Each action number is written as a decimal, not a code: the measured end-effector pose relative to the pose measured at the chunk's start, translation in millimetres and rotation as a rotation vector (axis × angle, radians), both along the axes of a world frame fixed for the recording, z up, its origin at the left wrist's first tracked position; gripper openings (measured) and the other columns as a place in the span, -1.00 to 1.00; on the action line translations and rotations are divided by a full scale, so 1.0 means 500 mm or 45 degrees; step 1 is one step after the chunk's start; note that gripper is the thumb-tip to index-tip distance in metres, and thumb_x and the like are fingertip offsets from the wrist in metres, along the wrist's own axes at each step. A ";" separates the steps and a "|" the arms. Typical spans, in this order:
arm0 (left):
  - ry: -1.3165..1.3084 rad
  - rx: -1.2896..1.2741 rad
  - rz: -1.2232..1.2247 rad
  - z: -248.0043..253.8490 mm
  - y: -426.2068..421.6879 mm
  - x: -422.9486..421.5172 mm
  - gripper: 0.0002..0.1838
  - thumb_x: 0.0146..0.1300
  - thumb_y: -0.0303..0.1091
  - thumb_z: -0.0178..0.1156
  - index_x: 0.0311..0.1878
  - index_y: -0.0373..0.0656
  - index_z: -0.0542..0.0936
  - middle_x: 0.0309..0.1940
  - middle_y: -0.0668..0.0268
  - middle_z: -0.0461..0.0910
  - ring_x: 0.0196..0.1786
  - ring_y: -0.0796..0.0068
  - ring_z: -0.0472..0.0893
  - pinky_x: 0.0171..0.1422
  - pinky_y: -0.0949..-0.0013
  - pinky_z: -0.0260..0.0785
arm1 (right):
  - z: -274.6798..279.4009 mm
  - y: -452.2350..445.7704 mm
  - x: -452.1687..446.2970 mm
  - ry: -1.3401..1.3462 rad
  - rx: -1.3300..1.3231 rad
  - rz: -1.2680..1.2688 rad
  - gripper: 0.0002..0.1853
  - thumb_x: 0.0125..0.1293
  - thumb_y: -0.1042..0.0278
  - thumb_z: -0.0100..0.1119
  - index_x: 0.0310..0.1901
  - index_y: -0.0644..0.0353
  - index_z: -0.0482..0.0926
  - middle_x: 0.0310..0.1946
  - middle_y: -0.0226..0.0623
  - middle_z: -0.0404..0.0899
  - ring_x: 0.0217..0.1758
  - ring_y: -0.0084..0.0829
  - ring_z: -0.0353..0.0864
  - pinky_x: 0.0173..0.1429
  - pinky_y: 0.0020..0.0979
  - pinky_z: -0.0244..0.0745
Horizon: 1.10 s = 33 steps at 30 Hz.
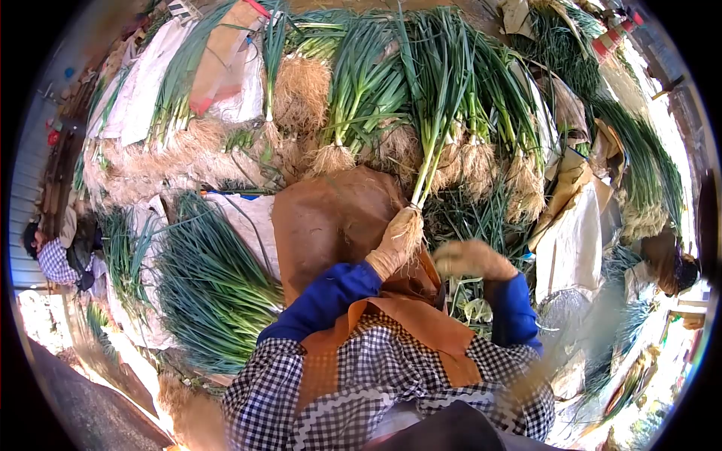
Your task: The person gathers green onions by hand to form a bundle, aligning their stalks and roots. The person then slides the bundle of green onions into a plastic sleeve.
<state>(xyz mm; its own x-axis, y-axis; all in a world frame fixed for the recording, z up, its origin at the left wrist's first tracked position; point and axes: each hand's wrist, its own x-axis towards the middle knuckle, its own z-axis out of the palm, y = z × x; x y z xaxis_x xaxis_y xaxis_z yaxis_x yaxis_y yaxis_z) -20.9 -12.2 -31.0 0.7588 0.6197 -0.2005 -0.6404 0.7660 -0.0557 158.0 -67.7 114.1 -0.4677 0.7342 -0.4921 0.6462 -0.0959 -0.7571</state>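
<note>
My left hand (pixel 394 244) is closed around the root end of a few green onions (pixel 430 161), above my lap. Their white stalks and long leaves point away from me, over the pile. Pale stringy roots hang about my fingers. To its right, my right hand (pixel 472 260) is smeared by motion, so its fingers cannot be made out. It is near loose leaves and trimmings (pixel 474 289). A brown apron (pixel 323 233) covers my knees.
Rooted green onions (pixel 368 83) lie in a row ahead. A leafy heap of green onions (pixel 214 286) is on the left. White sacks (pixel 568 255) stand at the right. One person (pixel 56 259) is at the far left, another (pixel 669 263) at the far right.
</note>
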 end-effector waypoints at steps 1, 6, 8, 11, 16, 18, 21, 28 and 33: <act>0.258 -0.029 0.079 0.009 -0.005 0.010 -0.76 0.39 -0.17 -0.12 -0.19 -0.12 0.43 -0.58 0.43 0.34 -0.61 0.58 0.34 -0.60 0.51 0.21 | -0.048 0.016 0.013 -0.529 0.382 -0.196 -0.54 0.19 -0.16 0.12 -0.16 0.09 0.60 -0.43 -0.24 0.62 -0.33 -0.34 0.62 -0.12 -0.31 0.50; -0.006 0.019 -0.131 0.029 0.001 -0.023 -0.75 0.38 -0.15 -0.12 -0.19 -0.09 0.46 -0.63 0.44 0.32 -0.64 0.58 0.33 -0.61 0.51 0.21 | -0.221 0.133 -0.011 0.717 0.117 -0.867 -0.60 0.42 0.03 -0.15 -0.08 0.21 0.53 -0.50 -0.45 0.49 -0.56 -0.64 0.35 -0.42 -0.63 0.24; -0.048 0.045 -0.154 0.028 0.000 -0.028 -0.76 0.38 -0.15 -0.12 -0.22 -0.08 0.45 -0.64 0.44 0.31 -0.66 0.58 0.31 -0.64 0.52 0.19 | -0.236 0.163 -0.071 0.943 0.146 -0.906 -0.61 0.43 0.06 -0.17 -0.08 0.21 0.52 -0.51 -0.45 0.48 -0.58 -0.67 0.34 -0.45 -0.64 0.23; -0.004 -0.033 -0.181 0.006 -0.007 -0.032 -0.77 0.37 -0.14 -0.10 -0.32 -0.04 0.43 -0.67 0.44 0.28 -0.69 0.55 0.27 -0.70 0.52 0.13 | -0.251 0.180 -0.134 1.253 0.099 -0.991 -0.64 0.44 0.10 -0.19 -0.21 0.19 0.54 -0.65 -0.48 0.43 -0.76 -0.71 0.24 -0.69 -0.68 0.10; 0.051 -0.136 -0.125 0.015 -0.012 -0.032 -0.75 0.35 -0.11 -0.08 -0.38 -0.03 0.41 -0.63 0.42 0.29 -0.68 0.58 0.26 -0.70 0.53 0.12 | -0.282 0.169 -0.139 -0.037 0.954 -1.080 -0.62 0.39 0.14 -0.05 -0.44 0.25 0.55 -0.70 -0.32 0.43 -0.67 -0.46 0.37 -0.52 -0.42 0.29; 0.139 -0.153 -0.096 0.021 0.000 -0.029 -0.77 0.34 -0.09 -0.08 -0.34 0.02 0.40 -0.64 0.41 0.30 -0.70 0.57 0.27 -0.72 0.53 0.13 | -0.191 0.120 -0.127 0.002 0.795 -0.933 -0.68 0.34 0.20 0.02 -0.46 0.26 0.52 -0.65 -0.19 0.47 -0.62 -0.44 0.45 -0.51 -0.34 0.32; -0.036 -0.112 -0.070 0.028 0.019 -0.045 -0.79 0.39 -0.12 -0.18 -0.23 0.01 0.38 -0.64 0.43 0.26 -0.67 0.59 0.24 -0.67 0.58 0.12 | -0.040 -0.003 -0.049 0.868 -0.090 -0.242 -0.66 0.37 0.13 -0.01 -0.37 0.24 0.57 -0.64 -0.41 0.53 -0.61 -0.63 0.44 -0.54 -0.56 0.33; 0.168 0.207 -0.068 -0.002 0.022 -0.026 -0.80 0.40 -0.20 -0.13 -0.12 -0.04 0.44 -0.50 0.43 0.36 -0.49 0.59 0.37 -0.54 0.52 0.24 | -0.118 0.053 -0.018 -0.211 0.659 -0.454 -0.59 0.22 -0.04 0.10 -0.17 0.19 0.54 -0.38 -0.11 0.58 -0.26 -0.16 0.59 -0.16 -0.28 0.46; 0.074 0.050 -0.077 0.027 0.016 -0.046 -0.73 0.38 -0.09 -0.10 -0.15 -0.05 0.47 -0.61 0.38 0.39 -0.66 0.52 0.41 -0.68 0.50 0.25 | -0.133 0.116 -0.113 -0.079 0.792 -0.372 -0.69 0.27 0.12 0.07 -0.33 0.25 0.55 -0.48 -0.03 0.51 -0.38 -0.10 0.53 -0.28 -0.27 0.42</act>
